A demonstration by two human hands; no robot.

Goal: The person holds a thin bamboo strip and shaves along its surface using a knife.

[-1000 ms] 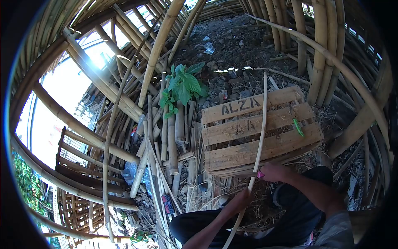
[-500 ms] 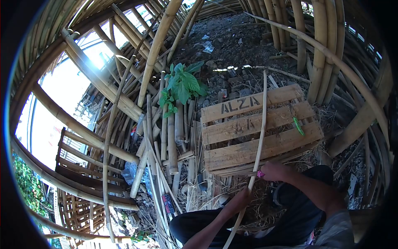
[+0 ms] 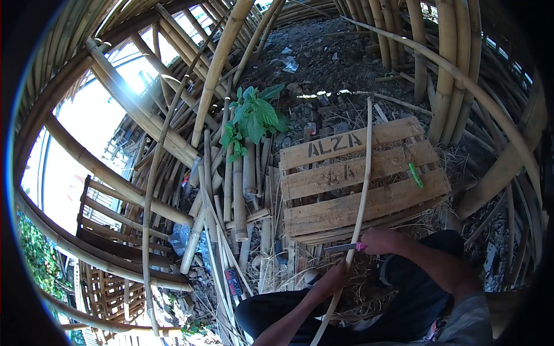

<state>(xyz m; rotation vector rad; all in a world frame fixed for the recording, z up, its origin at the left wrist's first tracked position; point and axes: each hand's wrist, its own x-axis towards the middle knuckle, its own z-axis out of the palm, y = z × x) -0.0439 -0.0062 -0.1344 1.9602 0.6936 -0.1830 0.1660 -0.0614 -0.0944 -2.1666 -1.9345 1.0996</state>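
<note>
A long, pale bamboo strip [image 3: 366,167] slants from my lap up across a slatted wooden crate [image 3: 340,206] marked with black letters. My left hand [image 3: 334,276] is wrapped round the strip below the crate's near edge. In my right hand [image 3: 378,240] is a knife [image 3: 345,247] with a pink handle; its blade points left and crosses the strip just above my left hand. From this angle I cannot tell whether the blade touches the strip. A bright green object [image 3: 415,175] lies on the crate's right side.
Bamboo poles [image 3: 239,202] and thin strips lie piled left of the crate, near a leafy green plant [image 3: 254,117]. Upright bamboo posts [image 3: 447,69] stand at the right. A slatted bamboo frame [image 3: 124,222] is at the left. Straw and fibres cover the ground by my legs.
The knife has turned so its blade now shows, pointing left across the strip. My right hand has shifted slightly down. My left hand and the strip stay almost still.
</note>
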